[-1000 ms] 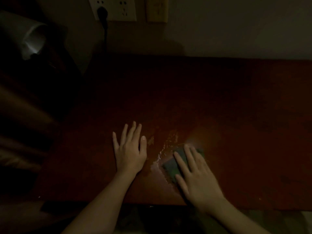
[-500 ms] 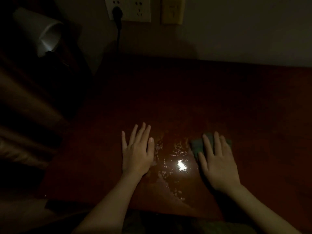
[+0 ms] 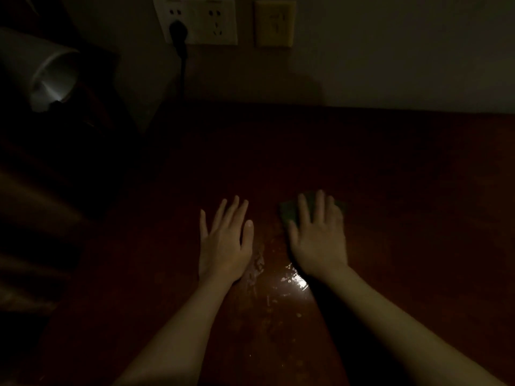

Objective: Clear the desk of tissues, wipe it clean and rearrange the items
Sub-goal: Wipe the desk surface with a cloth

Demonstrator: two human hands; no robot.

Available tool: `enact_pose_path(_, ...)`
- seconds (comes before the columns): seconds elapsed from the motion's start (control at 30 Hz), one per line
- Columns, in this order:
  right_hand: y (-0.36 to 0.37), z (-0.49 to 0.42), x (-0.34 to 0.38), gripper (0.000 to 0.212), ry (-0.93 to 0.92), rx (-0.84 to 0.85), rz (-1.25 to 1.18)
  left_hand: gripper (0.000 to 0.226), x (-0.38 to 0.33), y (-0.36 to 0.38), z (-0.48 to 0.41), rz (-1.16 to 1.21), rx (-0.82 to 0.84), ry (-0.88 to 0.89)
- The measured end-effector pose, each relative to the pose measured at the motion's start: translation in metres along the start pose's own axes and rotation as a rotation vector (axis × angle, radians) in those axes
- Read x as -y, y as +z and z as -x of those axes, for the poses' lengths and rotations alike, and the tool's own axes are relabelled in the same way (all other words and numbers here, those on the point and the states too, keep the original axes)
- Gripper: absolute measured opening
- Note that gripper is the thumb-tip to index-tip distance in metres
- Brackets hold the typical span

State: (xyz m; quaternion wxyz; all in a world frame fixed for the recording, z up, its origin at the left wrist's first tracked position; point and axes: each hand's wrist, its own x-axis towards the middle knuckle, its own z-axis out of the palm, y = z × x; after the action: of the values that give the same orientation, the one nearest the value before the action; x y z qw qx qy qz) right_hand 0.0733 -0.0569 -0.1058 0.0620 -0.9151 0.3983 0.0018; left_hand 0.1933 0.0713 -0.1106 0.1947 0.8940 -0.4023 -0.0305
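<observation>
The scene is dim. The surface (image 3: pixel 418 190) is dark reddish-brown wood and meets a pale wall (image 3: pixel 390 51) at its far edge.

**Left hand.** The left hand (image 3: pixel 225 240) lies palm-down directly on the surface, near the front centre. Its fingers are straight and slightly spread, and it holds nothing.

**Right hand.** The right hand (image 3: pixel 317 240) lies palm-down on the green cloth (image 3: pixel 287 214). Its fingers are extended and press flat on the cloth without curling round it.

**Green cloth.** The cloth sits on the surface under the right hand's fingers. Its edges show past the index finger on one side and past the little finger on the other. Whether it is a cloth or a scouring pad cannot be told in this light.

**Wet patch.** A glossy wet patch (image 3: pixel 295 282) with pale flecks lies between the two wrists and runs toward the front edge. It touches the thumb-side edge of the left hand.

**Surroundings.**
- A white outlet plate (image 3: pixel 200 20) is mounted on the wall, with a black plug (image 3: pixel 177 33) in its left socket and a cable (image 3: pixel 183 71) hanging down.
- A yellowish plate (image 3: pixel 274 23) is just beside the outlet plate, to its right.
- A white cylindrical object (image 3: pixel 41 68) sits off the surface at far left, its open end tilted toward the camera.
</observation>
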Motion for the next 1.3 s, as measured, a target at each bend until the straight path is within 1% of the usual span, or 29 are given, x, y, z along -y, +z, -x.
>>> enact_pose_path(0.03, 0.004, 0.008, 0.012, 0.068, -0.104, 0.004, 0.002, 0.073, 0.000, 0.001, -0.006, -0.011, 0.008, 0.008)
enact_pose_path(0.1, 0.004, 0.037, 0.005, 0.062, -0.275, 0.049, 0.034, 0.074, 0.001, 0.001, -0.016, -0.003, 0.024, 0.014)
enact_pose_path(0.13, -0.001, 0.046, -0.011, 0.061, -0.288, 0.082, 0.068, 0.073, 0.001, 0.001, -0.017, 0.007, 0.025, 0.008)
enact_pose_path(0.17, -0.006, 0.045, -0.031, 0.064, -0.251, 0.073, 0.094, 0.073, 0.000, 0.000, -0.018, 0.014, 0.030, 0.007)
enact_pose_path(0.23, -0.013, 0.017, -0.058, 0.074, -0.061, 0.058, 0.090, 0.073, -0.001, -0.002, -0.016, 0.017, 0.045, 0.017)
enact_pose_path(0.27, -0.014, -0.004, -0.059, 0.078, 0.042, 0.068, 0.070, 0.074, -0.002, -0.002, -0.017, 0.018, 0.051, 0.018)
enact_pose_path(0.3, -0.013, -0.024, -0.050, 0.081, 0.094, 0.058, 0.053, 0.074, -0.003, 0.000, -0.021, 0.024, 0.054, 0.018)
enact_pose_path(0.37, -0.011, -0.040, -0.009, 0.079, 0.058, 0.071, 0.028, 0.075, -0.005, 0.003, -0.034, 0.036, 0.064, 0.025)
enact_pose_path(0.43, -0.005, -0.030, 0.014, 0.069, -0.127, 0.092, 0.036, 0.076, -0.006, 0.005, -0.048, 0.022, 0.076, 0.028)
enact_pose_path(0.47, -0.005, -0.021, 0.009, 0.064, -0.202, 0.095, 0.042, 0.076, -0.007, 0.005, -0.053, 0.019, 0.079, 0.022)
enact_pose_path(0.5, -0.007, -0.015, -0.006, 0.061, -0.229, 0.101, 0.063, 0.076, -0.008, 0.006, -0.057, 0.024, 0.079, 0.020)
enact_pose_path(0.53, -0.010, -0.014, -0.025, 0.062, -0.222, 0.108, 0.113, 0.076, -0.009, 0.005, -0.059, 0.028, 0.080, 0.025)
enact_pose_path(0.57, -0.010, -0.018, -0.047, 0.067, -0.174, 0.093, 0.160, 0.077, -0.009, 0.004, -0.062, 0.025, 0.086, 0.032)
enact_pose_path(0.63, -0.016, -0.042, -0.069, 0.073, 0.032, 0.111, 0.090, 0.079, -0.009, 0.005, -0.072, 0.009, 0.094, 0.027)
enact_pose_path(0.67, -0.016, -0.060, -0.065, 0.072, 0.124, 0.081, 0.051, 0.081, -0.009, 0.006, -0.080, 0.009, 0.087, 0.019)
enact_pose_path(0.7, -0.016, -0.078, -0.053, 0.070, 0.162, 0.044, 0.024, 0.081, -0.009, 0.008, -0.089, 0.013, 0.079, 0.015)
enact_pose_path(0.77, -0.013, -0.093, -0.018, 0.066, 0.065, 0.043, -0.011, 0.081, -0.008, 0.013, -0.105, 0.016, 0.072, 0.018)
enact_pose_path(0.83, -0.006, -0.083, -0.002, 0.063, -0.121, 0.065, -0.023, 0.080, -0.004, 0.015, -0.115, 0.017, 0.073, 0.014)
enact_pose_path(0.9, -0.011, -0.066, -0.023, 0.063, -0.236, 0.093, 0.015, 0.080, -0.003, 0.015, -0.121, 0.018, 0.067, -0.003)
enact_pose_path(0.93, -0.016, -0.066, -0.041, 0.064, -0.244, 0.105, 0.048, 0.080, -0.003, 0.015, -0.124, 0.018, 0.065, -0.001)
enact_pose_path(0.97, -0.019, -0.072, -0.060, 0.066, -0.209, 0.118, 0.078, 0.079, -0.004, 0.015, -0.127, 0.017, 0.069, 0.008)
enact_pose_path(1.03, -0.027, -0.103, -0.081, 0.076, -0.029, 0.140, 0.067, 0.078, -0.002, 0.015, -0.137, 0.022, 0.072, 0.020)
enact_pose_path(1.07, -0.028, -0.124, -0.079, 0.081, 0.053, 0.123, 0.051, 0.078, 0.000, 0.016, -0.144, 0.021, 0.067, 0.016)
enact_pose_path(1.1, -0.026, -0.144, -0.068, 0.083, 0.086, 0.095, 0.033, 0.078, 0.001, 0.016, -0.153, 0.019, 0.060, 0.007)
enact_pose_path(1.13, -0.023, -0.159, -0.051, 0.080, 0.073, 0.087, 0.010, 0.079, 0.001, 0.017, -0.162, 0.017, 0.056, -0.001)
enact_pose_path(1.2, -0.012, -0.167, -0.021, 0.075, -0.065, 0.098, 0.019, 0.081, 0.000, 0.018, -0.176, -0.009, 0.070, -0.017)
enact_pose_path(1.27, -0.006, -0.151, -0.020, 0.070, -0.241, 0.074, 0.059, 0.083, 0.001, 0.018, -0.185, -0.027, 0.097, -0.042)
enact_pose_path(1.3, -0.007, -0.142, -0.031, 0.068, -0.287, 0.063, 0.084, 0.083, 0.001, 0.017, -0.189, -0.022, 0.098, -0.049)
